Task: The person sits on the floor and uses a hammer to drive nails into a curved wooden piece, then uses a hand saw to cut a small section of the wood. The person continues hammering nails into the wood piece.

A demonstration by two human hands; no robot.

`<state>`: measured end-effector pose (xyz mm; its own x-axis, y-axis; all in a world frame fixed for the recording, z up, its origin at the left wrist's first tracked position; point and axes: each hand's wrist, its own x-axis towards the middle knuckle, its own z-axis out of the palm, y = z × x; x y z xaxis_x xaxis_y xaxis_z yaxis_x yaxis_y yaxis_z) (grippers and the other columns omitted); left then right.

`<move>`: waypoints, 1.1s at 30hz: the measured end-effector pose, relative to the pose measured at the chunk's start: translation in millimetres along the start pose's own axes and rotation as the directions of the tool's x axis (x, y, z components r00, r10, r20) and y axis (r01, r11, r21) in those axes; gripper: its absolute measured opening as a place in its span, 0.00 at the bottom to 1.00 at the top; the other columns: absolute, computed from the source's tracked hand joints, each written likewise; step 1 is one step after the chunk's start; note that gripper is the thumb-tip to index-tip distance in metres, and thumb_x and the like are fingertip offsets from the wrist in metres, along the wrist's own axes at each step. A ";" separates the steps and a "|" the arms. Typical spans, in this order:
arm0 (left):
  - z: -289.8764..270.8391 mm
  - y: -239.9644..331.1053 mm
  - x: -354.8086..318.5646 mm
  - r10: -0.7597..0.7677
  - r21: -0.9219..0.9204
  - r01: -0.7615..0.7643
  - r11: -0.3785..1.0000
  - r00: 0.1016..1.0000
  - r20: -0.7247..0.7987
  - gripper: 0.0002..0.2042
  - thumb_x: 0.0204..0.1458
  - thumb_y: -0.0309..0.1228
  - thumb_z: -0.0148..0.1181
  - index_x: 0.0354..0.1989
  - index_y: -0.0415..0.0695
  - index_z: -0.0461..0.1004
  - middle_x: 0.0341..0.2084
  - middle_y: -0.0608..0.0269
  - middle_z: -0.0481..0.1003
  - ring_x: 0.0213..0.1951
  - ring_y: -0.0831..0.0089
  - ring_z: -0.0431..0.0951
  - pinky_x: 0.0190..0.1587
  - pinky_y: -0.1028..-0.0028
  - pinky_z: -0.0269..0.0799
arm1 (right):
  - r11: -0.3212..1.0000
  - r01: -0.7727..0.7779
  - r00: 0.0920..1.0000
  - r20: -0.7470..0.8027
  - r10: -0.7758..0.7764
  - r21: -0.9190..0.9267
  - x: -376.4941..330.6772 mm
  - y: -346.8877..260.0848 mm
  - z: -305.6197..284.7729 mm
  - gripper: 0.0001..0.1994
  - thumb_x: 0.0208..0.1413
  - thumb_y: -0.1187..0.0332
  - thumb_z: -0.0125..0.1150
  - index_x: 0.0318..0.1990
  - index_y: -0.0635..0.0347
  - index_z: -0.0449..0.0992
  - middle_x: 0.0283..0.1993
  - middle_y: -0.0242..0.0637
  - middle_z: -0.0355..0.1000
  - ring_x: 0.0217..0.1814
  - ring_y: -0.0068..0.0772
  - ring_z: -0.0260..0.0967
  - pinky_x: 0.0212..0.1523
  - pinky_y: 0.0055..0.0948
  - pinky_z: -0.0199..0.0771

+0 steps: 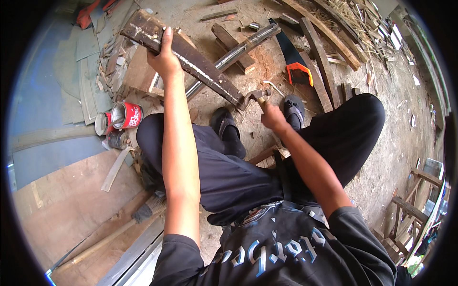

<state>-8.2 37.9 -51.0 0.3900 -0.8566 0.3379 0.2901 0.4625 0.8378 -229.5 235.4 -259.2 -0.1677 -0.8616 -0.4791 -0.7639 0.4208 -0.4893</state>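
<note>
My left hand (166,59) is closed on the upper left part of a dark brown wooden board (198,63), its thumb lying along the top. A pale, flaky strip runs down the board, which slants toward my feet. In my right hand (274,117) is a claw hammer (255,97), gripped by its wooden handle. The hammer's head is right at the board's lower right end; whether it touches the wood I cannot tell. Under the board, a long narrow bar (238,52) lies crosswise over a short wooden block (234,47).
A handsaw (292,57) with an orange-edged handle lies ahead, beside several long timbers (319,62). Red paint cans (126,115) stand by my left knee. Plywood sheets (71,186) cover the left side. Wood scraps litter the floor (381,143). A wooden frame (410,209) is at lower right.
</note>
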 end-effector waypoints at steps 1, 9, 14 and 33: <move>-0.6 -0.5 0.2 -0.005 -0.028 0.005 1.000 1.000 0.012 0.22 0.49 0.30 0.74 0.49 0.33 0.75 0.45 0.57 0.79 0.45 0.71 0.78 0.52 0.72 0.72 | 0.999 0.012 1.000 -0.023 -0.013 -0.046 0.3 0.3 4.3 0.27 0.52 0.72 0.53 0.61 0.71 0.64 0.48 0.68 0.74 0.53 0.65 0.73 0.54 0.53 0.74; -6.3 1.1 3.0 0.033 0.032 -0.033 0.999 0.999 -0.029 0.23 0.51 0.28 0.71 0.53 0.34 0.70 0.42 0.55 0.76 0.36 0.63 0.81 0.38 0.61 0.84 | 0.968 -0.036 0.980 -0.183 0.084 0.250 8.2 -12.3 36.5 0.13 0.53 0.70 0.54 0.44 0.71 0.69 0.39 0.69 0.74 0.46 0.71 0.73 0.48 0.60 0.72; -14.6 3.8 3.0 -0.004 0.011 0.006 1.000 0.994 -0.107 0.24 0.49 0.30 0.74 0.51 0.31 0.73 0.47 0.55 0.78 0.44 0.70 0.78 0.49 0.70 0.75 | 0.919 -0.003 0.960 -0.255 0.112 0.395 14.2 -9.9 39.9 0.13 0.56 0.69 0.56 0.43 0.70 0.69 0.41 0.68 0.74 0.46 0.70 0.72 0.47 0.58 0.72; -16.0 8.1 -4.0 -0.058 -0.076 0.056 0.996 0.998 -0.027 0.19 0.52 0.26 0.69 0.51 0.33 0.73 0.42 0.57 0.77 0.36 0.68 0.80 0.37 0.66 0.82 | 0.955 0.169 0.898 -0.437 -0.048 0.242 34.7 -17.0 62.1 0.14 0.53 0.74 0.56 0.46 0.71 0.66 0.37 0.67 0.72 0.40 0.71 0.72 0.42 0.59 0.72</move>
<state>6.6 48.7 -52.5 0.3956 -0.8756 0.2773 0.3771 0.4301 0.8202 -183.6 216.0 -312.8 -0.3860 -0.9182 -0.0887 -0.6072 0.3253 -0.7249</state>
